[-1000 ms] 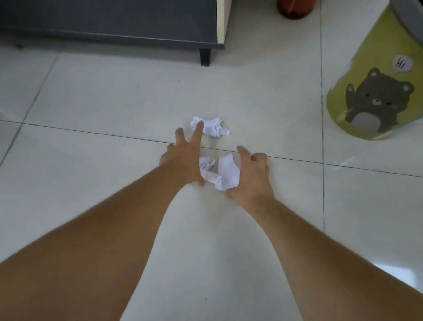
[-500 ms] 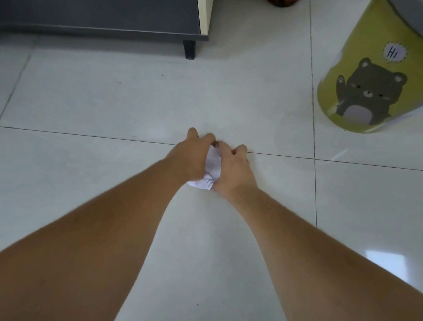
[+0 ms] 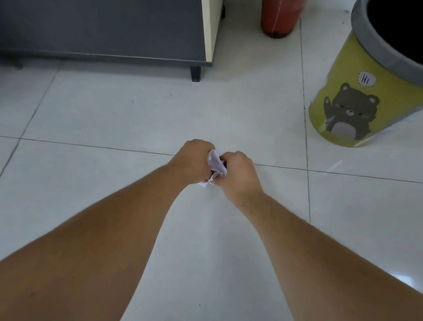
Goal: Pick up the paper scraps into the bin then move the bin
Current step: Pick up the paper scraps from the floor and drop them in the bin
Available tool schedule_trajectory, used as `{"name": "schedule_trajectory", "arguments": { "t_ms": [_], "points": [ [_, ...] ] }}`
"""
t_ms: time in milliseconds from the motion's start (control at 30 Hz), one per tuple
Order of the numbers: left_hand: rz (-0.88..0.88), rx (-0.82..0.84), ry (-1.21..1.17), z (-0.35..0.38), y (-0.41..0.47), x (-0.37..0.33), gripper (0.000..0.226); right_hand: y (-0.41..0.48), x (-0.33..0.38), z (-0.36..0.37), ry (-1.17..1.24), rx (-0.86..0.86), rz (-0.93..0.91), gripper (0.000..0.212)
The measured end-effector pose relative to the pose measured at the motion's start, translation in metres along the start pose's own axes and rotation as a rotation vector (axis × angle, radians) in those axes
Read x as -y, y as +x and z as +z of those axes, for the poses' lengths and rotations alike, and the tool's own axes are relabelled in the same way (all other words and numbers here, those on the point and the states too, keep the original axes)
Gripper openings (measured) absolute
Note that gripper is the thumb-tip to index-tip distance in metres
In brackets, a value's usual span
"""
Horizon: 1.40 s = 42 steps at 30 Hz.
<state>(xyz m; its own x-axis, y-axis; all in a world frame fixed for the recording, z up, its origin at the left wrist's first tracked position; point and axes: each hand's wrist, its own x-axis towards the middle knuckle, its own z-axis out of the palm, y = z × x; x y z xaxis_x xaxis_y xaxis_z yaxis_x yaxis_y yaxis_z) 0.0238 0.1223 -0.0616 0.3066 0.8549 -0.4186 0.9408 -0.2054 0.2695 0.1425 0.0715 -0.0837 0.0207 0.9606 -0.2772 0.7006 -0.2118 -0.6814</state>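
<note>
White crumpled paper scraps [image 3: 215, 164] are pressed together between my two hands, low over the pale tiled floor. My left hand [image 3: 192, 162] closes on them from the left and my right hand [image 3: 239, 175] from the right; only a small bunch of paper shows between the fingers. The bin [image 3: 365, 81] stands on the floor at the far right: yellow, with a grey rim, a dark inside and a bear picture on its side. It is well apart from my hands.
A dark grey cabinet [image 3: 98, 14] on short legs, with a cream side panel, fills the upper left. A red-brown plant pot [image 3: 279, 12] stands at the top centre, between cabinet and bin. Tiled floor [image 3: 132, 112] lies around my hands.
A second ago my hands were apart with scraps lying loose on the floor. They have since come together and gathered all the scraps into one bunch.
</note>
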Motion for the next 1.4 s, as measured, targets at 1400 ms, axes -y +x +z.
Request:
{"name": "schedule_trajectory", "arguments": {
  "t_ms": [1400],
  "points": [
    [0.242,-0.465,-0.315,-0.315,-0.102,-0.287,0.023,-0.093,0.148,-0.401,-0.312,-0.522,-0.168,0.018]
  ]
}}
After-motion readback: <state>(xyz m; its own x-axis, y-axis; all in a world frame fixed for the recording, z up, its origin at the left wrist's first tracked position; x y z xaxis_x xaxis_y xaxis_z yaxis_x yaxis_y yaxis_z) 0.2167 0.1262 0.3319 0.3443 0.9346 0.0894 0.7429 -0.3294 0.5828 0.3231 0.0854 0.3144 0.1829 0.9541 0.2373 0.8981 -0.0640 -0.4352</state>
